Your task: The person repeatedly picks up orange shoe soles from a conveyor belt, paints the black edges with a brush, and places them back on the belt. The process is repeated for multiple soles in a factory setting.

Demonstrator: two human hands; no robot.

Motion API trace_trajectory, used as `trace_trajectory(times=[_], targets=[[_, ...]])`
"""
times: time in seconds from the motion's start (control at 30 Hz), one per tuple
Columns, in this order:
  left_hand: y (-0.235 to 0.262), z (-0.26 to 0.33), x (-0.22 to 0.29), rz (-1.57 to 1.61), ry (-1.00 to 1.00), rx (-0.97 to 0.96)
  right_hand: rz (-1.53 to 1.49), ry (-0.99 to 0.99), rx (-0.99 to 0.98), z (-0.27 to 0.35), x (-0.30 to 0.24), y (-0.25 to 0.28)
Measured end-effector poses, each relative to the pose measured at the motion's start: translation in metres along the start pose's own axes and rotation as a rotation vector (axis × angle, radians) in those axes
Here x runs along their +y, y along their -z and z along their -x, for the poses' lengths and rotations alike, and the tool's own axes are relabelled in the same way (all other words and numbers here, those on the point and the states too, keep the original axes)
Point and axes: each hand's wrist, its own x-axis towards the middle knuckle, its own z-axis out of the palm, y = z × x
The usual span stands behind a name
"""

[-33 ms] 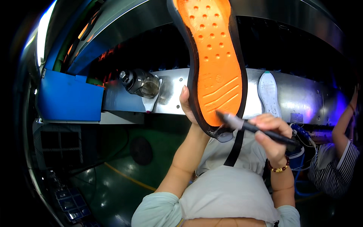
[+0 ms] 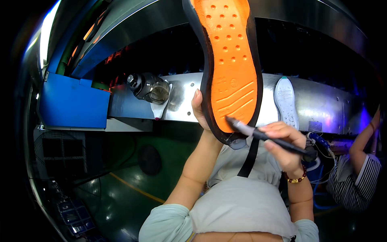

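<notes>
A large shoe sole [image 2: 231,86] hangs upright before me, with an orange inner face, dimples near the top and raised slanted lines near the heel. Around it runs a dark rim. My left hand [image 2: 198,109] grips its left edge near the heel, thumb showing and the other fingers hidden behind. In my right hand [image 2: 285,142] is a black-handled brush [image 2: 278,141] with a grey band and dark tip. That tip is at the lower heel area of the orange face; whether it touches I cannot tell.
A metal ledge [image 2: 183,99] crosses behind the sole. On it stand a dark see-through bottle [image 2: 151,88] on a white cloth-like piece [image 2: 160,109], and a white sole [image 2: 285,101]. A blue box [image 2: 74,103] is at left. Another person in a striped top [image 2: 354,181] works at right.
My right hand and the brush have shifted slightly left, bringing the tip a little farther across the heel. The sole has moved only a touch in my left hand.
</notes>
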Motion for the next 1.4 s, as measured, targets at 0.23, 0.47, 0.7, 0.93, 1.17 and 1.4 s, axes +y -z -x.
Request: trace_trajectory(times=[0.23,0.47,0.7,0.93,1.17,1.4], targets=[[-0.002,0.007,0.0,-0.029,0.039,-0.089,-0.044,0.07,-0.023,-0.018,-0.003,0.018],[-0.002,-0.005,0.009,-0.032,0.103,-0.14,0.071,0.05,-0.26,-0.022,-0.016,0.017],[-0.012,-0.017,0.016,-0.051,0.159,-0.078,0.155,0.072,-0.542,-0.022,-0.031,0.008],[-0.019,-0.025,0.018,-0.122,0.573,0.158,0.306,0.086,-0.589,-0.045,-0.036,0.023],[-0.031,-0.022,0.014,-0.448,0.888,0.416,0.324,0.047,-0.742,-0.05,-0.033,0.039],[-0.027,-0.013,0.03,-0.425,1.048,0.487,0.34,-0.033,-0.719,-0.049,-0.034,0.048]])
